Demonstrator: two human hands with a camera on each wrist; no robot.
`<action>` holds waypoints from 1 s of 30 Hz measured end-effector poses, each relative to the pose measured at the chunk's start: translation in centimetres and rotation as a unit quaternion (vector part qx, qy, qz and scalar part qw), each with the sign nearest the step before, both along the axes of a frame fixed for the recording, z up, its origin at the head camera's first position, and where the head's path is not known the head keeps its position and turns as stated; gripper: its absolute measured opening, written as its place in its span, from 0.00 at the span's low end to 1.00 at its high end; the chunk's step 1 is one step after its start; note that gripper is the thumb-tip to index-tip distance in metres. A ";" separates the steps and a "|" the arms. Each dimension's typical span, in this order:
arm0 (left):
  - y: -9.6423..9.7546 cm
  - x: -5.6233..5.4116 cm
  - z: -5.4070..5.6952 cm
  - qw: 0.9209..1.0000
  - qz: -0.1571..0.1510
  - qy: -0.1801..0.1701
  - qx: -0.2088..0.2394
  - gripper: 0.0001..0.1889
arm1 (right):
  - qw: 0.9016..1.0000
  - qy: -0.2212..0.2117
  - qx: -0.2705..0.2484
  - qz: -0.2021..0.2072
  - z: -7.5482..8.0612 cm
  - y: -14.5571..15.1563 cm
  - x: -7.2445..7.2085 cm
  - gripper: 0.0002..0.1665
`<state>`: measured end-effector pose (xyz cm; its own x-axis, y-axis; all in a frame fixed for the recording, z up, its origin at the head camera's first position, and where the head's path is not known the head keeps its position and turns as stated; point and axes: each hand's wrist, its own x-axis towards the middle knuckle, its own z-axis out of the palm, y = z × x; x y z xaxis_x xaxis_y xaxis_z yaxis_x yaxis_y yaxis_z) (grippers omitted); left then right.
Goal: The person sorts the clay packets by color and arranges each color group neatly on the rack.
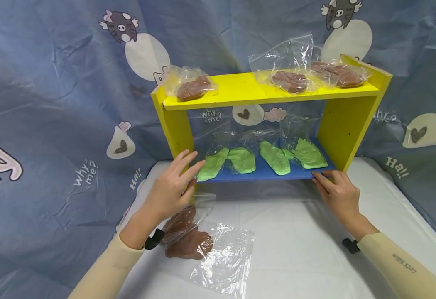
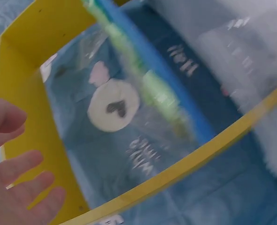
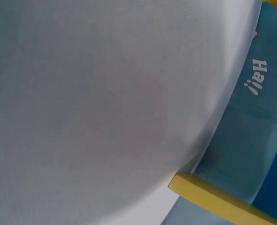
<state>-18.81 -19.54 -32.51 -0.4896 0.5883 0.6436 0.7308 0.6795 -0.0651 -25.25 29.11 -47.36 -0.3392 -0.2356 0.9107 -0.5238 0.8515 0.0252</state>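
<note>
My left hand [image 1: 169, 185] is by the left upright of a yellow shelf unit [image 1: 358, 120], fingers spread, with nothing gripped. Its fingertips are close to the leftmost green piece [image 1: 213, 164] in a clear zip bag; whether they touch cannot be told. In the left wrist view, the spread fingers [image 2: 28, 180] show beside the yellow frame. At the right end, my right hand [image 1: 339, 193] pinches the front edge of the blue shelf board [image 1: 240, 177]. Several bagged green pieces lie in a row on this board. The right hand is hidden in the right wrist view.
On the yellow top board [image 1: 234, 87] lie three bagged brown pieces, at left [image 1: 194, 88], centre right [image 1: 290, 81] and right [image 1: 343, 74]. More brown pieces [image 1: 189, 245] in clear bags [image 1: 225, 253] lie on the white table [image 1: 296, 249]. A patterned blue cloth [image 1: 64, 83] hangs behind.
</note>
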 end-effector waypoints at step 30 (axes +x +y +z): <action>-3.0 6.6 -13.1 0.925 0.000 -0.360 -0.117 0.41 | 1.000 0.028 -0.012 0.001 -0.3 0.0 -0.1 0.18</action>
